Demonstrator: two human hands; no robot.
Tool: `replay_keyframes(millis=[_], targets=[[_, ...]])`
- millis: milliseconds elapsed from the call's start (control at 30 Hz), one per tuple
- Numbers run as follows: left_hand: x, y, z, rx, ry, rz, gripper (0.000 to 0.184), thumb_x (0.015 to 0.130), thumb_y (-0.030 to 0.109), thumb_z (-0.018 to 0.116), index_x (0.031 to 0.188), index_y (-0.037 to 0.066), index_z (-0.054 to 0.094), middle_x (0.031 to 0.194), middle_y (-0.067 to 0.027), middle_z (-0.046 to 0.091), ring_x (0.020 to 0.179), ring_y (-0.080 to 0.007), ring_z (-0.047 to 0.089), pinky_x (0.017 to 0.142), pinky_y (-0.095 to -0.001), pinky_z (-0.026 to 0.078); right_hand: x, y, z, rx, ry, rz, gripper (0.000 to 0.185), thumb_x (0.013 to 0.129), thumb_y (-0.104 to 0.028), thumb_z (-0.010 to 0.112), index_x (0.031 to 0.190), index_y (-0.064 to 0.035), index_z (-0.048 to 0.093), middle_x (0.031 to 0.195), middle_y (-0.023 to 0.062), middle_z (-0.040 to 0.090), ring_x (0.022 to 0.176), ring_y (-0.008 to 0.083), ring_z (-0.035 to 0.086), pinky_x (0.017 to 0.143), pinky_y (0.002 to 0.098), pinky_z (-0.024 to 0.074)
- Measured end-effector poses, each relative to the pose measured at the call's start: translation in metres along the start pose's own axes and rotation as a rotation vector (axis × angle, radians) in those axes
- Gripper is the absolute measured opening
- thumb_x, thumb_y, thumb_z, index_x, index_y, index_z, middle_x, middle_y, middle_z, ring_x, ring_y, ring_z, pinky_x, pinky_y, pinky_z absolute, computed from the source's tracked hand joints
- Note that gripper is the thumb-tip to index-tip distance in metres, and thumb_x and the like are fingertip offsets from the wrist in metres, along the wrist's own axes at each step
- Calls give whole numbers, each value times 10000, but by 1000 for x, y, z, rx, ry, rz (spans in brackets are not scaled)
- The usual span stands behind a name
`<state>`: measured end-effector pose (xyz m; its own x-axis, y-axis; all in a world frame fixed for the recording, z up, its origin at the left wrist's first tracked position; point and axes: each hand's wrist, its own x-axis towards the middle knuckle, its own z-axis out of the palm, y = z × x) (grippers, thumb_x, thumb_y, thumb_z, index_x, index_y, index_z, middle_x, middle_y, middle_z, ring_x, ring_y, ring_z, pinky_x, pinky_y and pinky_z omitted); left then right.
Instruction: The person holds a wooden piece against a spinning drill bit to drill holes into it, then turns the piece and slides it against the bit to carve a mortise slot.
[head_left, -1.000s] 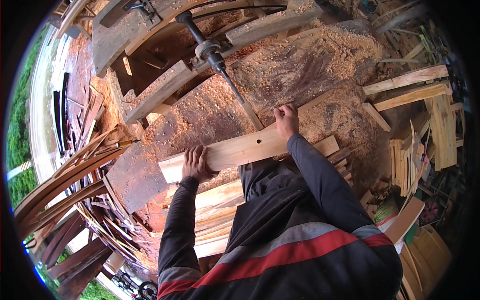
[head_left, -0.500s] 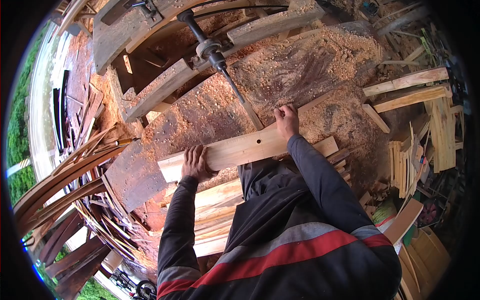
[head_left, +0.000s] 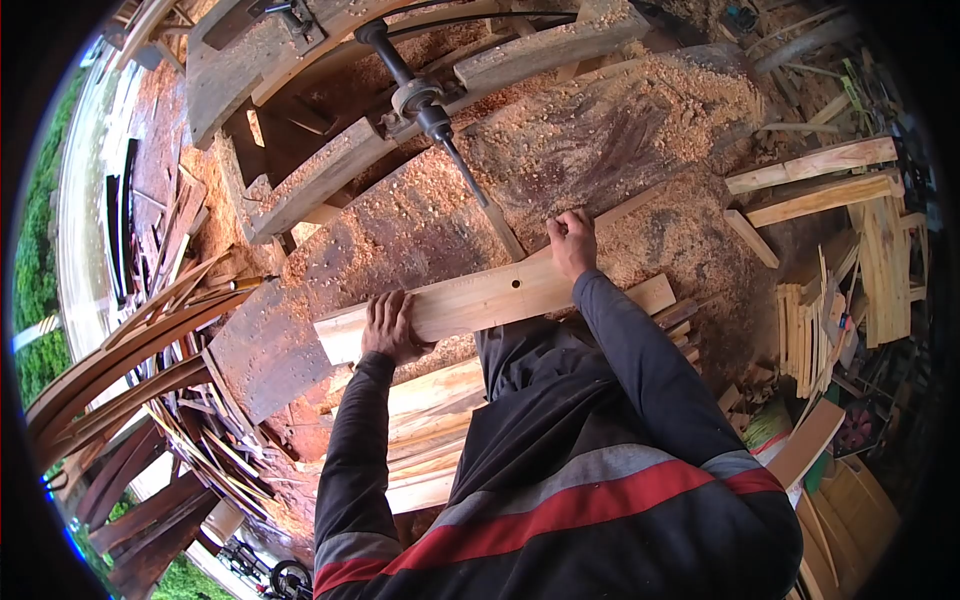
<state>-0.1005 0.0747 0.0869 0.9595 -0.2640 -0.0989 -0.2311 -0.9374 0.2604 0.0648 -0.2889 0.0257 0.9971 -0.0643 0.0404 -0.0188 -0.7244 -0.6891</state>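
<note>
The board [head_left: 475,299] lies bodyward of the drill bit [head_left: 465,175]. Steady it with the left hand [head_left: 392,328], grip clasped over it; the right hand [head_left: 572,245], its grip curled, perhaps pinching the edge, should avoid the bit.

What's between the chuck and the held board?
From the chuck outward: the bit, then a narrow tan strip running to the board, as the head view shows.
</note>
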Motion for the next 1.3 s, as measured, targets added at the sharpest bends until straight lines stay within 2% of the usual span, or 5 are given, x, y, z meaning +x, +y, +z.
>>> replay_keyframes(millis=[267, 667, 833, 1300], targets=[[-2, -2, 4, 8, 38, 25, 1021, 599, 542, 846, 1415, 51, 478, 1427, -218, 481, 1354, -427, 417, 1184, -597, 266, 0, -2, -2, 4, -17, 19, 197, 913, -208, 711, 855, -64, 590, 955, 112, 560, 1001, 343, 548, 855, 469, 487], [-1, -1, 2, 12, -6, -4, 1031, 584, 533, 854, 1414, 50, 479, 1428, -214, 481, 1356, -417, 415, 1183, -591, 266, 0, 1, 2, 4, 12, -13, 175, 898, -183, 697, 837, -62, 586, 935, 113, 562, 971, 346, 548, 842, 470, 486], [-1, 0, 1, 0, -2, -3, 1029, 584, 524, 858, 1414, 50, 477, 1425, -210, 484, 1357, -416, 414, 1185, -591, 264, 0, -2, -1, 33, -37, 56, 193, 910, -209, 698, 854, -59, 589, 968, 118, 562, 988, 352, 550, 852, 476, 484], [2, -4, 0, -37, 17, 25, 1050, 574, 512, 874, 1425, 52, 465, 1420, -210, 471, 1353, -420, 415, 1169, -594, 285, 2, 0, -1, -11, -24, 17, 199, 912, -220, 695, 859, -50, 604, 964, 128, 577, 994, 352, 558, 853, 471, 486]])
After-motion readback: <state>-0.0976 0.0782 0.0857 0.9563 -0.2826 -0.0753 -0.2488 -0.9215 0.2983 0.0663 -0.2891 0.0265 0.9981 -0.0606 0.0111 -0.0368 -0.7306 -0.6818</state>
